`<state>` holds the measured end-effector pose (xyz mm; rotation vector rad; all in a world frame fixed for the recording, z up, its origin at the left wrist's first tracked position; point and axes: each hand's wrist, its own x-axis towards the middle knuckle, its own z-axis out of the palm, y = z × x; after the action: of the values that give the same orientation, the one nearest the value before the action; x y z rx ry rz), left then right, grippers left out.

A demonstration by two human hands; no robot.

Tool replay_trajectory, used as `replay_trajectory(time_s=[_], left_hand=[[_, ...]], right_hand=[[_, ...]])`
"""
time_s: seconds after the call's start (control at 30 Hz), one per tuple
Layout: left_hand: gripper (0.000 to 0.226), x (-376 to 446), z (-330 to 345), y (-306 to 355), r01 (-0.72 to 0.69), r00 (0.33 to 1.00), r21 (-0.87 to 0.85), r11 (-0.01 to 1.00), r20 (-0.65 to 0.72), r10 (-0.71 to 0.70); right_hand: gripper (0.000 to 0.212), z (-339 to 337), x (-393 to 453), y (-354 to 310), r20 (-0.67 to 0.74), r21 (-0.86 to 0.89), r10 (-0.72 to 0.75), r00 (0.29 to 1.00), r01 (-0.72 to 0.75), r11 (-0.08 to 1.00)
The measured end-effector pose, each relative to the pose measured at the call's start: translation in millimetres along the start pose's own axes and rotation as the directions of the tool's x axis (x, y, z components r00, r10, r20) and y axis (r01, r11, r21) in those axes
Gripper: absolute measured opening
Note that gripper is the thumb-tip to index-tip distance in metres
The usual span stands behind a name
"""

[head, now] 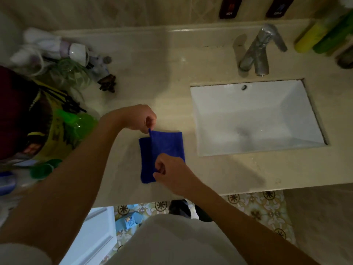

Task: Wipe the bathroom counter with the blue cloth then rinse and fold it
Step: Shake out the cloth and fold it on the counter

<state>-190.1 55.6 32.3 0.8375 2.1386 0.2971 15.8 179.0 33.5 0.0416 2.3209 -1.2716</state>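
Pinching the cloth (162, 150) with your left hand (140, 117) at its far corner, your right hand (170, 173) gripping its near edge, cloth half folded on the desk (133, 60) between your hands, sink (254, 115) right of them.

bare forearms, apparently a short-sleeved white shirt (177, 243).

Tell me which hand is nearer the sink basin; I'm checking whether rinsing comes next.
Right. The right hand pinches the blue cloth at its near edge, closer to the sink basin; the left hand pinches the far corner, farther left.
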Motion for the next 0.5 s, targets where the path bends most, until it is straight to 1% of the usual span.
replay_trajectory(time_s=[0.07,0.13,0.23,0.3,0.33,0.37,0.4,0.43,0.47,0.5], left_hand=[[0.021,-11,9,-19,0.070,0.997,0.029,0.997,0.010,-0.071],[0.021,-18,20,-32,0.098,0.995,0.008,0.995,-0.017,-0.098],[0.023,-22,36,-38,0.135,0.988,-0.046,0.990,-0.074,-0.138],[0.025,-23,45,-41,0.182,0.973,-0.088,0.979,-0.127,-0.192],[0.025,-24,50,-41,0.219,0.954,-0.111,0.969,-0.186,-0.236],[0.026,-27,55,-40,0.276,0.915,-0.150,0.950,-0.263,-0.307],[0.029,-30,62,-37,0.326,0.856,-0.206,0.923,-0.350,-0.380],[0.032,-34,72,-29,0.343,0.784,-0.270,0.900,-0.446,-0.432],[0.035,-38,82,-19,0.321,0.712,-0.319,0.891,-0.539,-0.450],[0.037,-40,96,-7,0.277,0.666,-0.350,0.895,-0.601,-0.441]], right_hand=[[0.016,27,21,-5,0.058,-0.106,-0.060,0.997,0.066,0.992],[0.014,50,36,-5,0.102,-0.228,-0.092,0.991,0.113,0.967],[0.005,72,46,1,0.160,-0.342,-0.115,0.980,0.165,0.925],[0.014,74,43,2,0.190,-0.370,-0.136,0.972,0.199,0.907],[0.015,70,39,2,0.178,-0.331,-0.160,0.971,0.212,0.919],[0.014,65,35,4,0.142,-0.278,-0.182,0.973,0.216,0.936],[0.013,57,31,8,0.077,-0.246,-0.193,0.978,0.206,0.947],[0.012,49,27,16,-0.024,-0.264,-0.202,0.979,0.189,0.946],[0.019,40,25,26,-0.139,-0.334,-0.224,0.965,0.167,0.928],[0.028,33,24,38,-0.233,-0.429,-0.257,0.938,0.138,0.893]])
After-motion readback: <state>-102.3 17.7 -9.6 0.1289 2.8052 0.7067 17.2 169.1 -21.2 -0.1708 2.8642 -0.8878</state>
